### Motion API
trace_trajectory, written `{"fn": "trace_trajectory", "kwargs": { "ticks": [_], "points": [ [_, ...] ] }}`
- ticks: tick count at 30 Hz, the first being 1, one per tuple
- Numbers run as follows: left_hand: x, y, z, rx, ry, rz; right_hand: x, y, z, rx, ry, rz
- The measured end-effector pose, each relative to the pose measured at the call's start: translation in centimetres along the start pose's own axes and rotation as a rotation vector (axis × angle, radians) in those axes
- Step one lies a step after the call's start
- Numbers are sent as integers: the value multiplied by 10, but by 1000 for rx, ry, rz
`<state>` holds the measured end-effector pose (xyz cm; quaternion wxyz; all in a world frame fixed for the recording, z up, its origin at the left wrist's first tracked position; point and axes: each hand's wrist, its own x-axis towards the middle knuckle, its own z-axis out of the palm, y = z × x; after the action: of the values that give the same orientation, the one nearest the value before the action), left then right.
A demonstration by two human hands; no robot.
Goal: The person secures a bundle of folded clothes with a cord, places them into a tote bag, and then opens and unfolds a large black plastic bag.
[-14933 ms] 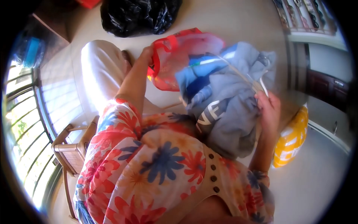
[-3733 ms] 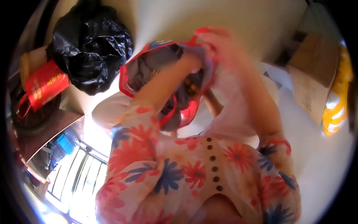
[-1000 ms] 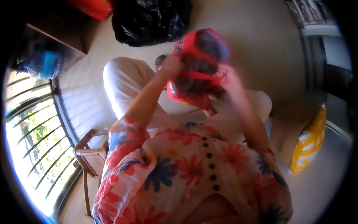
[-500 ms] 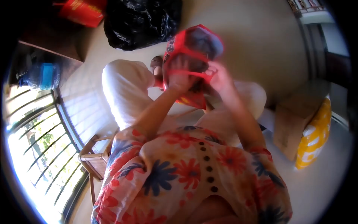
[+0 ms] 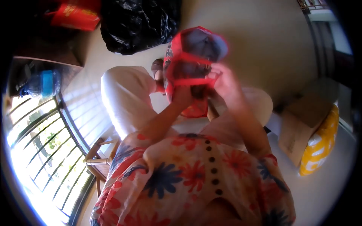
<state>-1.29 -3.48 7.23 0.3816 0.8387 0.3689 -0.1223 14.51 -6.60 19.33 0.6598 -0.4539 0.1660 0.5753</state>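
A red bag (image 5: 190,82) with dark lettering on its side stands between my knees, its mouth facing up. Grey and dark contents show inside, too blurred to name. My right hand (image 5: 222,77) is closed on the bag's red rim at the right side, thumb and fingers pinched together. Lower and to the left, my left hand (image 5: 182,97) is against the near side of the bag, just under the red edge. The left fingers are hidden by the bag.
Beyond the bag lies a black plastic sack (image 5: 141,24), with a red package (image 5: 77,17) at the far left. To my right stand a cardboard box (image 5: 298,130) and a yellow-and-white package (image 5: 320,143). A wooden chair (image 5: 102,158) is at my left, by the barred window (image 5: 49,150).
My left hand has drawn down toward me, out from behind the red strip across the bag, and its spread fingers no longer show. My right hand keeps its pinch on the rim.
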Motion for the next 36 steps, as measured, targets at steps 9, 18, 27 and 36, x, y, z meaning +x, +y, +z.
{"fn": "trace_trajectory", "kwargs": {
  "ticks": [9, 18, 27, 36],
  "points": [
    [-41, 22, -133, -256, 394, 466, -14, -46, 51, 5, -73, -156],
    [112, -69, -188, -846, 284, -291, 41, -30, -19, -9, -65, -53],
    [255, -118, -191, -352, 513, -610, 39, -12, -42, -94, 153, -74],
    [316, -169, -213, -155, 644, -498, 50, -13, -56, -190, 191, 10]
  ]
}}
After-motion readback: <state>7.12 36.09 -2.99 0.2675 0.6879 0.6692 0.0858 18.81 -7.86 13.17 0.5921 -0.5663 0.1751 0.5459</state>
